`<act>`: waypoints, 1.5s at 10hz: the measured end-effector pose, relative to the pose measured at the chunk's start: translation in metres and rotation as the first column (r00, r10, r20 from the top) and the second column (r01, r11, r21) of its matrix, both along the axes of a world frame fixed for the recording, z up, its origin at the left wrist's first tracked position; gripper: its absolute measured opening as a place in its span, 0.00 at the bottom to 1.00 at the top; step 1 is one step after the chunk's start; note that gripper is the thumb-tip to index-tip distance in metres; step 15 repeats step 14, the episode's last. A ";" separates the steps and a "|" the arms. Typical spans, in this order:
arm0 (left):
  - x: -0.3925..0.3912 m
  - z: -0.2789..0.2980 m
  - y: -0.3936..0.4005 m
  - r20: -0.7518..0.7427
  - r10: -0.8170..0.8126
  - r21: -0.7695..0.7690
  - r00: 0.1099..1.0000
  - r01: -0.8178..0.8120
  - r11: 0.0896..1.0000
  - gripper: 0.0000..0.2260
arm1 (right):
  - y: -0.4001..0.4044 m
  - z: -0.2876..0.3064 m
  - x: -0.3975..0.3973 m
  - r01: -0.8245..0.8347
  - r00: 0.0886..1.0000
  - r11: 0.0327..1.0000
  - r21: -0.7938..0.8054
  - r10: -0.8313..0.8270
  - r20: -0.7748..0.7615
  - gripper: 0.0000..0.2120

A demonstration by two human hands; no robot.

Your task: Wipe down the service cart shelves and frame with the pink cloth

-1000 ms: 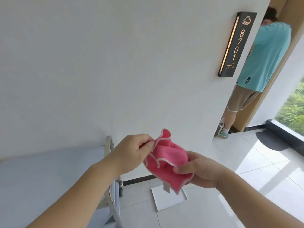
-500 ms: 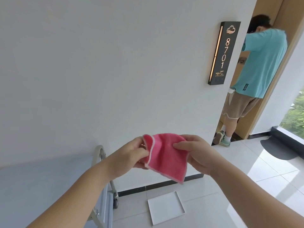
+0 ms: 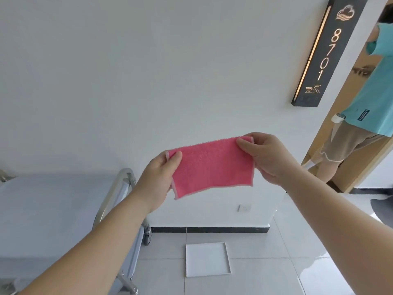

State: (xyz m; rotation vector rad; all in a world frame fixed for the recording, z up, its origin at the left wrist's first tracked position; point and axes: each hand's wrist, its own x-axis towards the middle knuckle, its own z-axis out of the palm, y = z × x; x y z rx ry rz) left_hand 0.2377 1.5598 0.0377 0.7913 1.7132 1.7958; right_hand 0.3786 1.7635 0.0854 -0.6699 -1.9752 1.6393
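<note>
Two hands pinching the cloth (image 3: 211, 166) taut in mid-air, left hand (image 3: 158, 177) and right hand (image 3: 266, 157) each closed on an upper corner, above and right of the cart (image 3: 63, 209). Preparation step, apparently; no wiping yet. Next: probably fold to a pad, lower onto the shelf.

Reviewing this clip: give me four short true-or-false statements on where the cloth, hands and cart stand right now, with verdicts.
1. Both hands hold the pink cloth spread out. True: left hand and right hand each pinch an upper corner.
2. The cloth is pressed on the cart shelf. False: it hangs in the air, off the cart.
3. The cart stands to the person's left. True.
4. The white tray sits on the cart. False: it lies on the floor.
</note>
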 end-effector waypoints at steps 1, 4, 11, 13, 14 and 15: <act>-0.019 -0.036 0.023 -0.047 0.179 -0.040 0.983 -0.181 0.983 0.24 | 0.013 -0.047 -0.037 0.092 0.994 0.991 0.093 -0.097 0.052 0.03; -0.093 -0.206 0.079 0.089 0.258 -0.431 0.962 -0.196 0.881 0.09 | 0.058 -0.213 -0.099 -0.101 0.867 0.992 -0.076 0.126 0.483 0.34; -0.131 -0.915 0.177 -0.097 -0.265 -0.905 0.959 0.026 0.424 0.29 | 0.157 -0.960 -0.172 -0.658 0.281 0.752 0.029 0.210 0.936 0.33; -0.125 -1.019 0.202 -0.081 -0.331 -0.938 0.940 0.040 0.343 0.29 | 0.169 -1.061 -0.169 -0.676 0.173 0.736 0.012 0.143 0.974 0.35; -0.122 -1.033 0.203 -0.076 -0.374 -0.977 0.924 0.005 0.211 0.27 | 0.175 -1.075 -0.167 -0.739 0.026 0.674 -0.015 0.050 0.998 0.39; -0.122 -1.033 0.203 -0.076 -0.374 -0.977 0.924 0.005 0.211 0.27 | 0.175 -1.075 -0.167 -0.739 0.026 0.674 -0.015 0.050 0.998 0.39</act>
